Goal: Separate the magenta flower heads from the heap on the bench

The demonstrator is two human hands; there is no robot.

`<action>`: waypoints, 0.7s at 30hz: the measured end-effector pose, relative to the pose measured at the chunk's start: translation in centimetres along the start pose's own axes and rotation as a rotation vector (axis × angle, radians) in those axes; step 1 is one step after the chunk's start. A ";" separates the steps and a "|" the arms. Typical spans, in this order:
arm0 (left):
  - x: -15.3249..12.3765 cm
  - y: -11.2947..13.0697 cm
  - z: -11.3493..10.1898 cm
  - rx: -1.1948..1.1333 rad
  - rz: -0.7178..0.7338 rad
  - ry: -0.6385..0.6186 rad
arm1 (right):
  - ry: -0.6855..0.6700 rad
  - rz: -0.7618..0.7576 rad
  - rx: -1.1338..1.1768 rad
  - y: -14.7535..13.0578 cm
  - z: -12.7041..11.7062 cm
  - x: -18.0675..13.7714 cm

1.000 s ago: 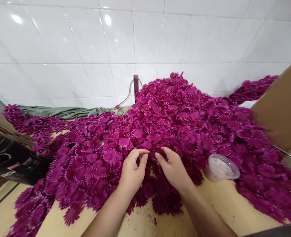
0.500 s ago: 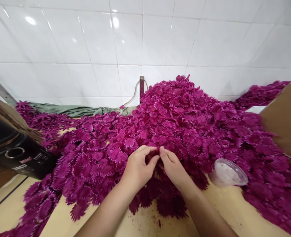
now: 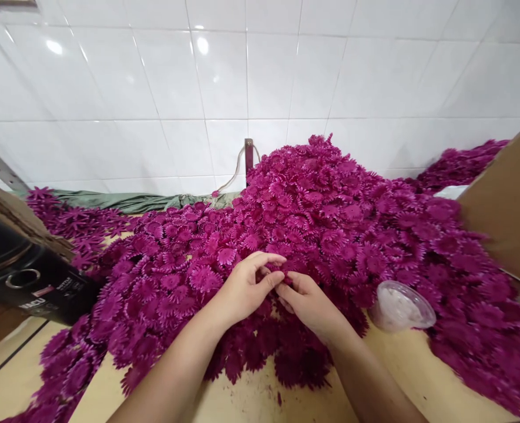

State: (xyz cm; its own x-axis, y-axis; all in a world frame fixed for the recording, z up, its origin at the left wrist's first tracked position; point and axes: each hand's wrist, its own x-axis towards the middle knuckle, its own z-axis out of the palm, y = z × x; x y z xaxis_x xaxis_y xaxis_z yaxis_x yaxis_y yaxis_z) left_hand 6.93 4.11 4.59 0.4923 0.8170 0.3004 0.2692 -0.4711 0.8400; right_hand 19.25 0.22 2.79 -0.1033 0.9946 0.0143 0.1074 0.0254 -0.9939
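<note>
A big heap of magenta artificial flower heads [image 3: 321, 217] covers the yellow table [image 3: 401, 370] up to the white tiled wall. My left hand [image 3: 244, 288] and my right hand [image 3: 306, 302] meet at the heap's near edge, fingertips pinched together and touching each other over the flowers. What sits between the fingertips is too small to make out; it looks like a piece of a flower. Both forearms reach in from the bottom of the view.
A clear plastic cup [image 3: 401, 305] lies tipped beside my right hand. A black printed box [image 3: 30, 282] under cardboard sits at the left. A brown cardboard sheet [image 3: 506, 200] stands at the right. Green cloth [image 3: 127, 201] lies along the wall, with a metal bracket [image 3: 248, 154].
My hands, apart a second ago, have come together and now pinch at one spot. The view has shifted slightly.
</note>
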 end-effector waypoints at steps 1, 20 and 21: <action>0.0 0.1 0.1 -0.004 -0.005 -0.013 | -0.001 0.020 0.001 -0.1 -0.1 0.0; 5.7 -2.0 -3.2 0.604 -0.052 0.389 | 0.309 -0.101 -0.151 0.6 -2.4 -0.2; 5.4 -2.0 -2.9 0.663 -0.045 0.358 | 0.332 -0.094 -0.171 0.7 -2.4 0.0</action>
State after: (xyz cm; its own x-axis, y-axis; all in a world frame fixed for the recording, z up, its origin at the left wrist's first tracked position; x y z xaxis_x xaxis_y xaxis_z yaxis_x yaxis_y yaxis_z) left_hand 6.66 10.42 5.90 0.2005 0.8450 0.4958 0.7799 -0.4439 0.4412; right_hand 21.70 0.45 2.36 0.2024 0.9650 0.1667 0.2792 0.1063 -0.9543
